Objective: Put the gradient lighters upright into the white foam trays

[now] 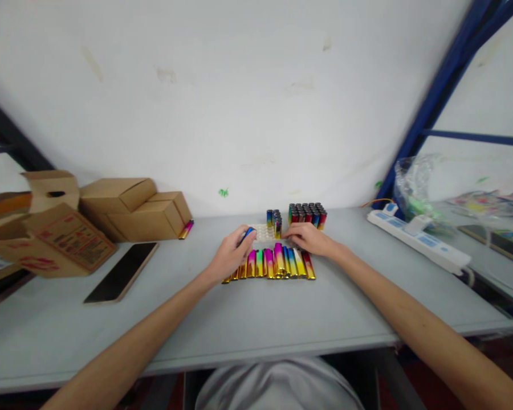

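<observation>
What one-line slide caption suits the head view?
Left hand holds a blue cylinder, right hand beside upright cylinders, with colourful cylinders lying in front.

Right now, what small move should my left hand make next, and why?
Probably stand the slim blue, dark-ended cylinder tilted in your left hand upright on the pale, round-patterned tray: shiny multicoloured cylinders already stand at its right side, while its left part looks bare.
</observation>
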### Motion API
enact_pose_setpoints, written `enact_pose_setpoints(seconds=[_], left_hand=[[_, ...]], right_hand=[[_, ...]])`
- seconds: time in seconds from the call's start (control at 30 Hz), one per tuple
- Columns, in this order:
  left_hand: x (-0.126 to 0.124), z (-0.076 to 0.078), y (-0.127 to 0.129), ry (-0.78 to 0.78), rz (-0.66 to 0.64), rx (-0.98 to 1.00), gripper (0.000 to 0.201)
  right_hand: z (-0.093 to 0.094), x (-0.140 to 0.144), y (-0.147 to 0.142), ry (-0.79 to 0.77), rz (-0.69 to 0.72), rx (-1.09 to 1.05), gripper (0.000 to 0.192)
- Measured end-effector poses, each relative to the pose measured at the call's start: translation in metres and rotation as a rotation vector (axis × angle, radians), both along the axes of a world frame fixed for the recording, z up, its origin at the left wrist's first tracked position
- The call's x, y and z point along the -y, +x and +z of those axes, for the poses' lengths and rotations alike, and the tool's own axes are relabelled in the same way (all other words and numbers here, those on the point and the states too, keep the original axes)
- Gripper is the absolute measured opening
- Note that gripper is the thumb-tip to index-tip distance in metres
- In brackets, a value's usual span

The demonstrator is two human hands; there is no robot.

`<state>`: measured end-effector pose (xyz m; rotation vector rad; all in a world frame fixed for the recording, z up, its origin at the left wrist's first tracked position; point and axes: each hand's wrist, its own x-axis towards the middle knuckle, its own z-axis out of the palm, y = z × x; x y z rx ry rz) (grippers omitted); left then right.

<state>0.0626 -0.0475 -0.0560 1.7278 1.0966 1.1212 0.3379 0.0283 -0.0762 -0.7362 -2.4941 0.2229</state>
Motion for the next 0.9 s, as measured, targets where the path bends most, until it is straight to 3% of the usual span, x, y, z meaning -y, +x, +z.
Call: enact_pose_setpoints(seconds=[0.13,0.4,0.53,0.7,0.9], left_hand=[[-0.018,0.0,0.0,-0.039,-0.093,-0.005,0.037],[-0.05,0.029,0.015,-0.008,-0.159,0.025,0.042],[-0.045,0.03,0.022,0.059,-0.011,-0.015,0.041],[-0.032,0.025,0.021,0.221,0.159,-0.22,0.049],[-0.023,0.027,0.016,0.318,0.196,-0.396,0.038]], right_hand=[[0.0,0.0,0.0,0.003,0.001,0.005,0.031],[-0.001,-0.001,-0.001,0.003,0.009,-0.012,0.031],[-0.002,-0.002,0.0,0.023,0.01,-0.002,0.031],[-0.001,-0.001,0.0,0.0,-0.007,0.0,0.031],[0.001,0.001,0.0,-0.008,-0.006,0.018,0.031]])
